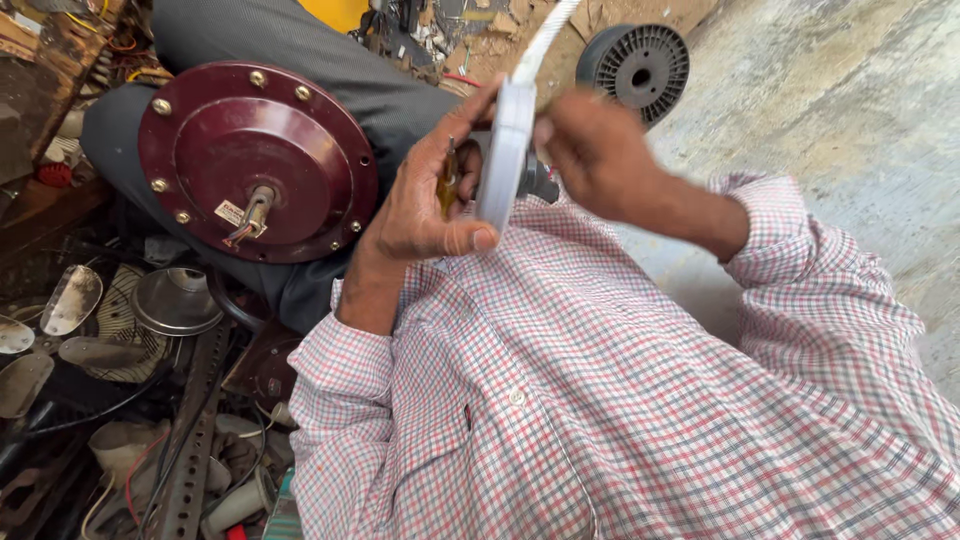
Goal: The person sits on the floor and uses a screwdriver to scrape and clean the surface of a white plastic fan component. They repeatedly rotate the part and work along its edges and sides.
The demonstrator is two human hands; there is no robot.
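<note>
Both hands, left (pixel 425 195) and right (pixel 595 150), clamp a flat white tape roll (pixel 505 150) beside a glossy maroon motor (pixel 255 160)

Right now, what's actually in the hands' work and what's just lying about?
In hand:
- white tape roll, gripped by left hand and right hand
- amber-handled tool, tucked in left hand
- maroon round motor housing, resting on the lap

Lying about:
- black empty spool
- metal dome cover
- slotted metal angle
- fan blades
</note>
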